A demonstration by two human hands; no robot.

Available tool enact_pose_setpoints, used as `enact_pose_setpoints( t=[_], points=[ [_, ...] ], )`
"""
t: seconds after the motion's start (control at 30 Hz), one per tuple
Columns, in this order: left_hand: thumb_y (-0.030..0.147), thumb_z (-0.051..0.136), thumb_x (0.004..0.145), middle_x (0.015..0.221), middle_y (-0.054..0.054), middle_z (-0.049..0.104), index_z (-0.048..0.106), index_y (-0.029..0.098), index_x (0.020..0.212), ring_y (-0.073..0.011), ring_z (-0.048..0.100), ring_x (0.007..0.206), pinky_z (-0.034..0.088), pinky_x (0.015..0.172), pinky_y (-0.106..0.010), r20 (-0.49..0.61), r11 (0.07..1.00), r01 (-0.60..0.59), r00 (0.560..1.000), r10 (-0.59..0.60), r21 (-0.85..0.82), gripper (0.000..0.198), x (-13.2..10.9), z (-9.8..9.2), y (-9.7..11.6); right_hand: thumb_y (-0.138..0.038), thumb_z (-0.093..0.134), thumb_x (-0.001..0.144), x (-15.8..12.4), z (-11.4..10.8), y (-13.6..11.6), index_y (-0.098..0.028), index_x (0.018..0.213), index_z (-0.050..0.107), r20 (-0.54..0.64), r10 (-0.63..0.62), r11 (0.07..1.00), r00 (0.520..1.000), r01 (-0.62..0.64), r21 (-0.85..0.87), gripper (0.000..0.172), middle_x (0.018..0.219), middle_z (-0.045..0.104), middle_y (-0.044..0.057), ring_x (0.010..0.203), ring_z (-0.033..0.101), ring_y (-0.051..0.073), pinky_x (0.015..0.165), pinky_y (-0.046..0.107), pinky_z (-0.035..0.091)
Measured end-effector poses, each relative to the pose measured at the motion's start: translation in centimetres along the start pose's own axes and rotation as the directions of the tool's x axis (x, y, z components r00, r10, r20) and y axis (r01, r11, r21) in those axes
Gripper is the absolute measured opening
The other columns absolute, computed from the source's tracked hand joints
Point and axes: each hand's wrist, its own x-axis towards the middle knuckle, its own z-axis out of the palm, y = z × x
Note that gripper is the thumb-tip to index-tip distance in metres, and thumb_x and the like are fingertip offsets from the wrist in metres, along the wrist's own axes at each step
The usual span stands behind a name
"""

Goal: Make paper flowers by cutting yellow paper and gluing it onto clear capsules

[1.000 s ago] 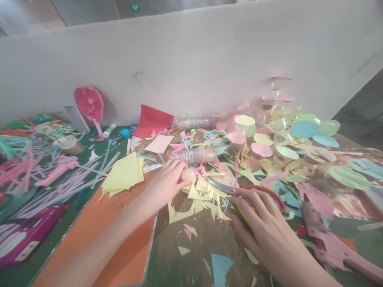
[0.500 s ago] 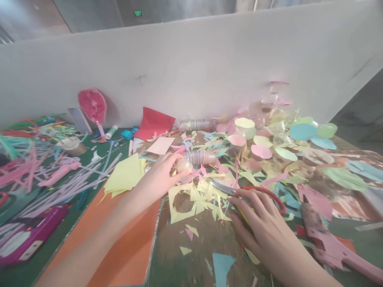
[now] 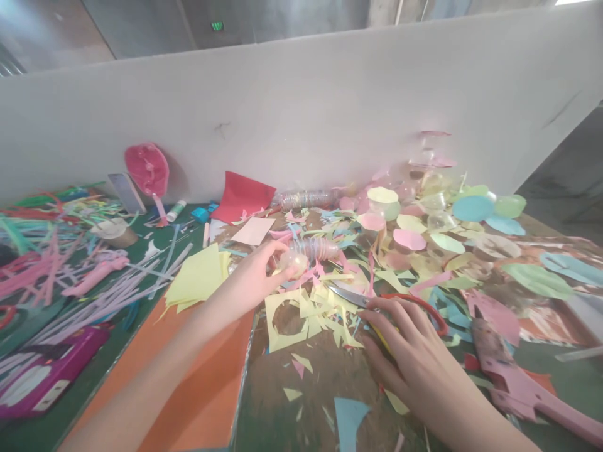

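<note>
My left hand [image 3: 254, 270] has its thumb and fingers around a small clear, rounded plastic piece [image 3: 294, 261]. A stack of clear ringed plastic pieces [image 3: 318, 248] lies just beyond it. My right hand [image 3: 409, 345] is curled over a pair of scissors [image 3: 349, 295] with red and yellow handles, partly hidden under the fingers. The blades point left across the paper scraps. Between the hands lies a yellow paper sheet [image 3: 277, 339] with a round hole cut in it, amid yellow offcuts [image 3: 339, 314].
Yellow sheets [image 3: 195, 279] overlap an orange board [image 3: 202, 376] at left. A pink glue gun [image 3: 511, 376] lies at right. Paper discs and clear cups crowd the back right. Paper strips [image 3: 136, 301] and a magenta device [image 3: 51, 370] lie at far left. A white partition [image 3: 301, 119] stands behind.
The left hand has shifted the clear plastic piece very slightly to the right. The right hand and scissors stay nearly still; the view has tilted slightly.
</note>
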Motion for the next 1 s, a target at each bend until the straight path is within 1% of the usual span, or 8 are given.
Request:
enact_pose_setpoints(
  t=[0.17,0.27,0.37,0.53,0.63,0.77,0.83,1.0],
  points=[
    [0.059,0.054,0.086,0.104,-0.002,0.064,0.058,0.028,0.112,-0.0159,0.057,0.069,0.046,0.064,-0.029,-0.028,1.0,-0.001,1.0,0.0,-0.016,0.041,0.0,-1.0,0.2,-0.018,0.042,0.096,-0.2,0.1,0.2,-0.022,0.105,0.06,-0.024,-0.018,1.0,1.0,0.018,0.006,0.02,0.116,0.058,0.013,0.113,0.051,0.032,0.087,0.05,0.047],
    [0.059,0.052,0.087,0.114,-0.001,0.063,0.059,0.029,0.112,-0.018,0.06,0.083,0.047,0.074,-0.031,-0.094,0.999,-0.046,0.995,0.044,-0.012,0.039,0.3,-2.1,0.2,-0.019,0.043,0.095,-0.1,0.1,0.2,-0.021,0.107,0.059,-0.023,0.0,1.0,1.0,0.001,0.028,0.02,0.116,0.057,0.013,0.112,0.05,0.033,0.087,0.05,0.047],
    [0.058,0.052,0.088,0.117,-0.001,0.063,0.061,0.027,0.111,-0.0193,0.06,0.09,0.048,0.082,-0.032,-0.137,0.997,-0.072,0.988,0.071,-0.004,0.039,0.7,-2.8,-0.2,-0.018,0.044,0.095,-0.1,0.0,0.0,-0.02,0.109,0.058,-0.014,0.02,0.999,1.0,-0.019,0.041,0.02,0.118,0.056,0.014,0.112,0.049,0.032,0.088,0.051,0.047],
    [0.059,0.053,0.087,0.116,-0.003,0.064,0.062,0.026,0.111,-0.0226,0.059,0.101,0.047,0.087,-0.034,-0.118,0.997,-0.074,0.99,0.072,-0.02,0.042,1.0,-2.7,-0.5,-0.018,0.041,0.096,0.1,0.2,-0.2,-0.018,0.103,0.061,-0.034,0.0,1.0,0.999,0.0,-0.015,0.021,0.115,0.058,0.014,0.109,0.05,0.032,0.086,0.051,0.047],
    [0.06,0.053,0.086,0.116,-0.004,0.064,0.063,0.026,0.11,-0.0229,0.06,0.1,0.048,0.083,-0.033,-0.058,0.997,-0.075,0.996,0.073,-0.028,0.043,0.8,-2.3,-0.4,-0.017,0.042,0.096,0.1,0.4,0.1,-0.021,0.096,0.062,-0.032,-0.031,0.997,0.999,0.029,-0.066,0.02,0.113,0.059,0.011,0.112,0.049,0.033,0.088,0.052,0.046],
    [0.058,0.057,0.083,0.106,-0.003,0.065,0.061,0.028,0.105,-0.0221,0.061,0.09,0.048,0.075,-0.032,0.105,0.998,-0.066,0.992,0.066,-0.005,0.038,0.0,-1.8,0.3,-0.022,0.043,0.097,0.1,0.8,0.5,-0.018,0.108,0.059,-0.092,0.051,0.997,0.994,-0.057,-0.058,0.02,0.115,0.058,0.014,0.108,0.05,0.032,0.088,0.051,0.046],
    [0.056,0.063,0.079,0.104,-0.002,0.065,0.06,0.029,0.105,-0.0221,0.061,0.087,0.048,0.072,-0.031,0.23,0.998,-0.065,0.971,0.061,0.012,0.037,-0.6,-1.4,1.0,-0.023,0.044,0.096,0.2,0.9,0.6,-0.018,0.109,0.058,-0.092,0.077,0.996,0.993,-0.082,-0.044,0.02,0.115,0.058,0.014,0.107,0.051,0.031,0.087,0.049,0.046],
    [0.054,0.057,0.085,0.132,-0.001,0.053,0.057,0.038,0.116,-0.0209,0.064,0.09,0.049,0.073,-0.031,0.442,0.995,-0.095,0.892,0.095,-0.022,0.035,-1.7,0.4,2.0,-0.02,0.041,0.096,0.4,0.8,0.6,-0.019,0.106,0.058,-0.125,0.08,0.996,0.989,-0.085,-0.037,0.02,0.112,0.059,0.013,0.104,0.052,0.03,0.083,0.047,0.048]
  ],
)
